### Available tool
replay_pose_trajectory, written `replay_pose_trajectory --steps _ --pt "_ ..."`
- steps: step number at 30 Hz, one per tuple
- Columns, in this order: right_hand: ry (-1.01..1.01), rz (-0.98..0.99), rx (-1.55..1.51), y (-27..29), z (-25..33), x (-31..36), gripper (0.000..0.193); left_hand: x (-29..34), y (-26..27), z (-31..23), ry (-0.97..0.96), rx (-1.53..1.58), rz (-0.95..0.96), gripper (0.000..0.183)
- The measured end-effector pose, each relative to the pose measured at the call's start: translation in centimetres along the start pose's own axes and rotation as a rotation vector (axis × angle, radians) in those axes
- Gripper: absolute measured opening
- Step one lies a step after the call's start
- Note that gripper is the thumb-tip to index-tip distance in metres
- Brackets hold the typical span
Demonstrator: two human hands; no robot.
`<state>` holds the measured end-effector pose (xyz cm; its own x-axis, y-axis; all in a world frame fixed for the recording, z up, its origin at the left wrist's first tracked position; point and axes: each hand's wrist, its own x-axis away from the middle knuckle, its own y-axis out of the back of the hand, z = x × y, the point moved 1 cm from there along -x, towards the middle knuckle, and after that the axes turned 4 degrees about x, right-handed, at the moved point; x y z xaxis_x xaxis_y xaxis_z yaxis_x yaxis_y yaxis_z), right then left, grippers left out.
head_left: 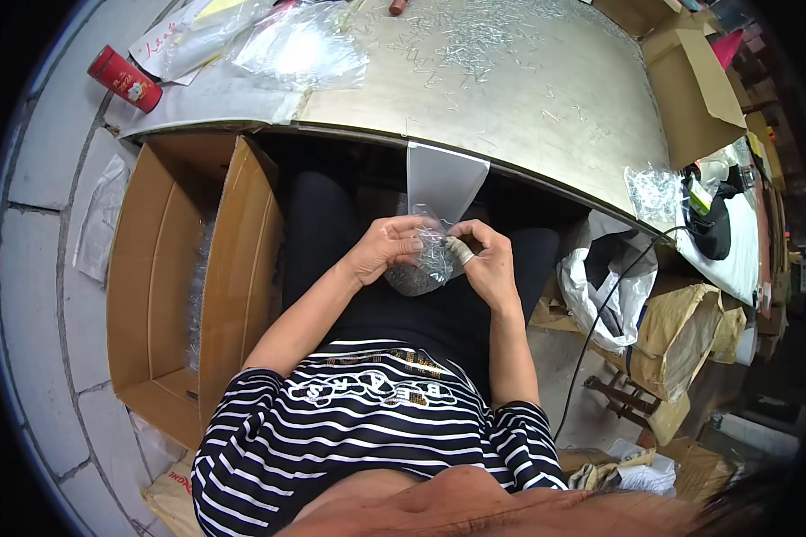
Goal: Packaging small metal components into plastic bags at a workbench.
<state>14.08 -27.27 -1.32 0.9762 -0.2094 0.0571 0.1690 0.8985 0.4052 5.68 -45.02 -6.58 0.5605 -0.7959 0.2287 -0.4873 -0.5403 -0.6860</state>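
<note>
Over my lap I hold a clear plastic bag (428, 262) filled with small shiny metal pieces, too fine to name. My left hand (392, 248) pinches its upper left side. On the opposite side, my right hand (482, 255) grips the bag near its top, with a pale wrap around one finger. Just beyond the hands, a grey-white sheet (445, 182) hangs down from the table's front edge. Many thin, bright metal pins or wires (479, 45) lie scattered over the metal tabletop (376, 107).
To my left stands an open cardboard box (157, 286) with clear bags inside. A red can (124, 79) and plastic bags (300, 49) lie on the table's left end. Another carton (690, 89) is at the far right. A white bag (600, 295) and black cable (597, 322) hang nearby.
</note>
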Motion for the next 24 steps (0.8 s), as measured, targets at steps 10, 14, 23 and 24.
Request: replay_pose_trajectory --steps 10,14,23,24 --pt "0.115 -0.010 0.056 -0.2 -0.2 -2.0 0.017 -1.1 -0.7 1.0 -0.059 -0.305 -0.110 0.018" --pt "0.165 -0.064 -0.034 1.7 1.0 -2.8 0.006 -1.1 -1.8 -0.1 -0.051 -0.283 -0.131 0.018" --pt "0.204 -0.641 0.746 18.8 -3.3 -7.6 0.010 0.6 -0.9 0.5 0.166 -1.776 0.325 0.030" --pt "0.225 -0.634 0.743 18.8 -2.5 -8.3 0.010 0.5 -2.2 -0.2 0.188 -1.667 0.280 0.033"
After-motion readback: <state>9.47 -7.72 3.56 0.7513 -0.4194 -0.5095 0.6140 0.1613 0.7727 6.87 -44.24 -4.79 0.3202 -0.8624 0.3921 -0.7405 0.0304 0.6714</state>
